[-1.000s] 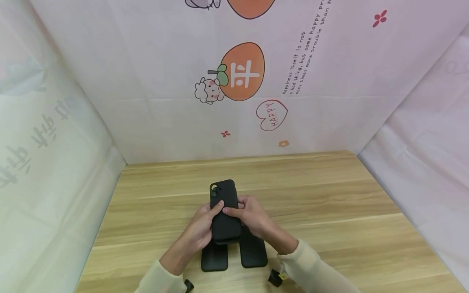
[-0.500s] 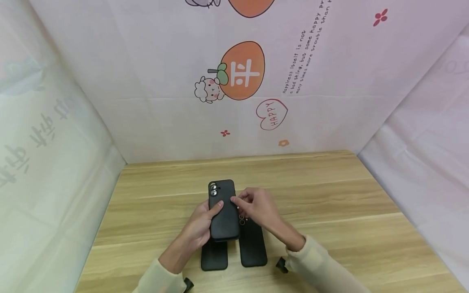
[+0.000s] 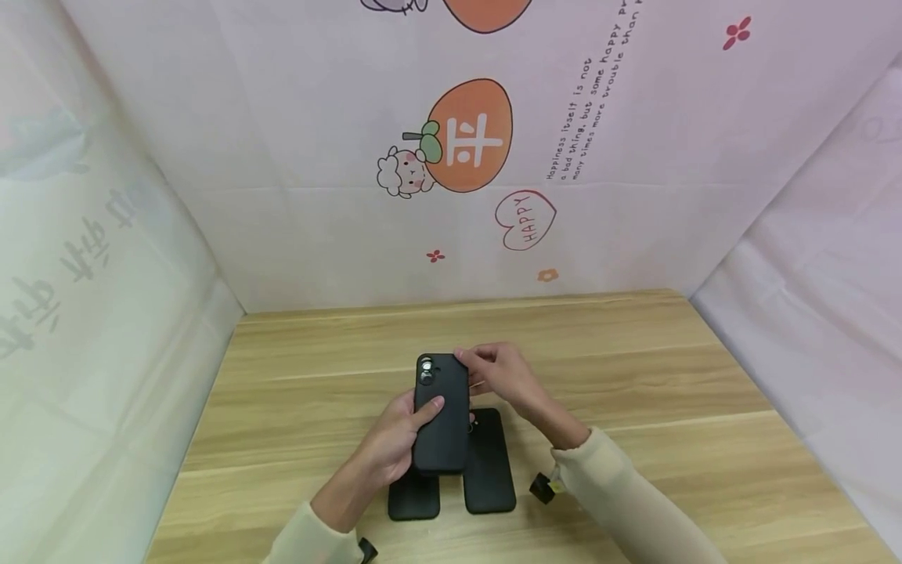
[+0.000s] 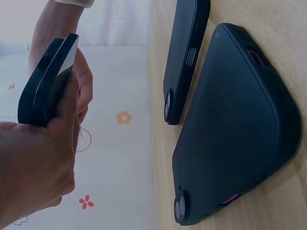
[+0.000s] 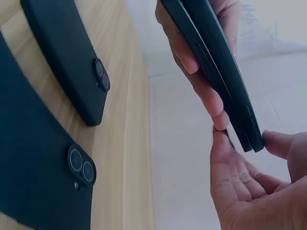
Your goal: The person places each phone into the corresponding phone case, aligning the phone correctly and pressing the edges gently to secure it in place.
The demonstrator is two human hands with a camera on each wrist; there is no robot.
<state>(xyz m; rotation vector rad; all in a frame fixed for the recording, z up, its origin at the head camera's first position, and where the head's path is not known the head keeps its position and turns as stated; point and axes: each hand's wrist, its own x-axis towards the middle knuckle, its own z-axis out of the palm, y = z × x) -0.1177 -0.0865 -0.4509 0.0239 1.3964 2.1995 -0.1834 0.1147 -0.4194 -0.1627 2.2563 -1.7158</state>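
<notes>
My left hand (image 3: 391, 439) grips a stack of two black slabs, its thumb across the upper one, a black phone case (image 3: 442, 427) with two shiny lenses at its camera opening. In the left wrist view the stack (image 4: 45, 81) has a glossy face on its far side. A thin dark seam runs between the layers in the right wrist view, where both layers (image 5: 225, 72) carry side buttons. The thumb of my right hand (image 3: 502, 374) touches the case's far right corner. The other right fingers (image 5: 230, 167) extend below the stack, apart from its end.
Two black phones in cases lie camera side up on the wooden table (image 3: 599, 376): a left phone (image 3: 413, 499), partly covered by the held stack, and a right phone (image 3: 491, 470). A printed white cloth (image 3: 317, 235) stands behind, with more cloth at both sides.
My right hand let go of the case's right edge, drew off, then moved up to its far right corner. The left hand with the stack shifted slightly right, and the lenses now show brighter.
</notes>
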